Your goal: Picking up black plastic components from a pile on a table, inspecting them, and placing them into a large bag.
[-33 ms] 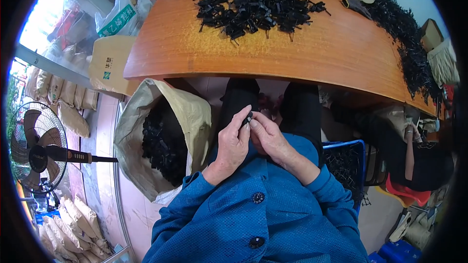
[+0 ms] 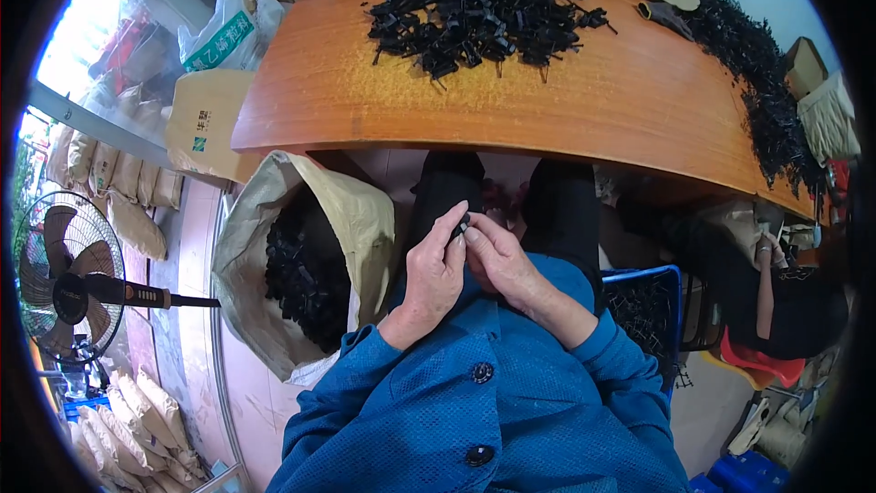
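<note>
My left hand (image 2: 432, 267) and my right hand (image 2: 505, 263) meet above my lap. A small black plastic part (image 2: 464, 224) is pinched between the thumbs and fingers of both, mostly covered by them. A pale spot shows on it near the thumb tips. On the table beyond lies a heap of black plastic parts (image 2: 484, 23), some with thin stems. To my left, an open woven sack (image 2: 365, 228) holds many similar black parts (image 2: 306, 274).
The wooden table (image 2: 593, 105) curves ahead, yellowish crumbs on it. More black parts (image 2: 762, 82) line its right side. A blue crate (image 2: 676, 310) with black pieces stands at my right; another person (image 2: 785, 306) sits beyond. A fan (image 2: 73, 288) is far left.
The hands stay together on the small black part, with only a slight shift of the fingers. Nothing else has visibly moved.
</note>
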